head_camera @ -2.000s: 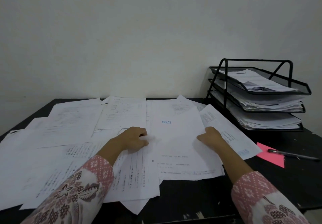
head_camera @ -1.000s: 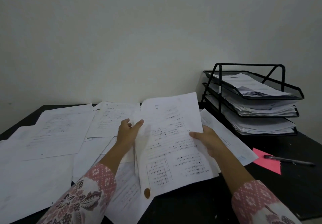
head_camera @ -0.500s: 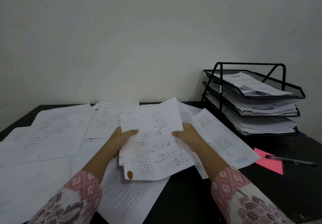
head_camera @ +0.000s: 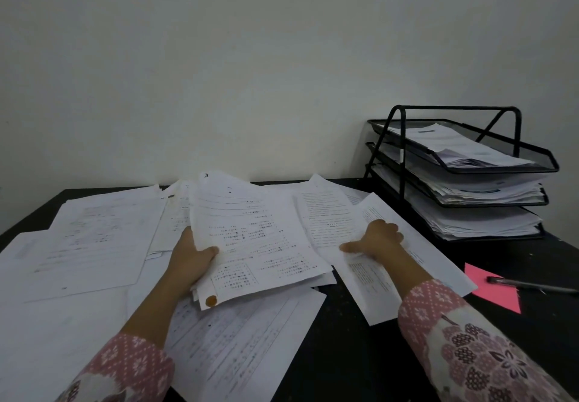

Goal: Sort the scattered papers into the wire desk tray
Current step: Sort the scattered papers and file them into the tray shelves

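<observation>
The left hand (head_camera: 191,260) grips a thin sheaf of white printed sheets (head_camera: 253,238) by its left edge, thumb curled over the top page and the other fingers hidden beneath; the sheaf is tilted up off the black tabletop (head_camera: 351,354), and an orange-brown round mark sits near its lower left corner. The right hand (head_camera: 377,240) rests on a white printed page (head_camera: 326,217) just right of the sheaf, fingers curled with the thumb stretched leftward along the page's lower edge; whether it pinches the page or only presses on it cannot be told. More loose white papers (head_camera: 91,238) lie scattered and overlapping across the left and middle of the table. At the back right stands the black three-tier wire desk tray (head_camera: 532,166), each tier already holding a stack of paper. In front of the tray a pink paper slip (head_camera: 492,292) lies flat, with a dark pen (head_camera: 532,285) resting across its upper corner. Both sleeves are pink with a white floral pattern.
</observation>
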